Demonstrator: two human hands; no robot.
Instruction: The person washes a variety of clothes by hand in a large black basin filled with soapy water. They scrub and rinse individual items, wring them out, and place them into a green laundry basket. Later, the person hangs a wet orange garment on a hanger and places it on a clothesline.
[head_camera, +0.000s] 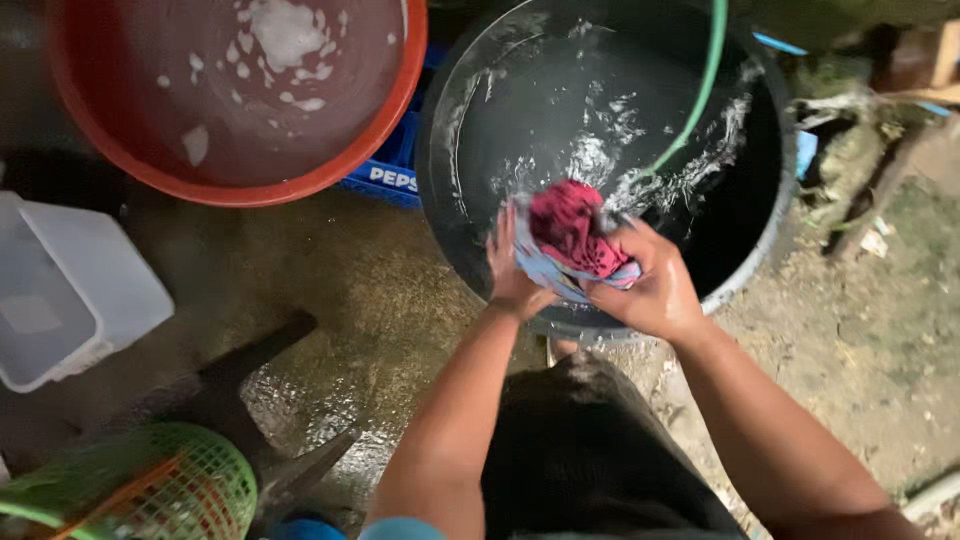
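Note:
Both my hands grip a wet bunched cloth (572, 232), red with a pale blue edge, over the near side of a black water-filled basin (470, 120). My left hand (512, 272) clasps the cloth's left side, fingers curled up around it. My right hand (652, 285) closes on its right side. Water splashes and ripples in the basin just behind the cloth. A green hose (700, 90) curves down into the water from the top.
A red basin (225, 185) of soapy water stands at the upper left, over a blue crate (385, 178). A white plastic tub (70, 290) lies at the left, a green mesh basket (165, 490) at the bottom left. The ground is wet concrete; dirt and debris lie on the right.

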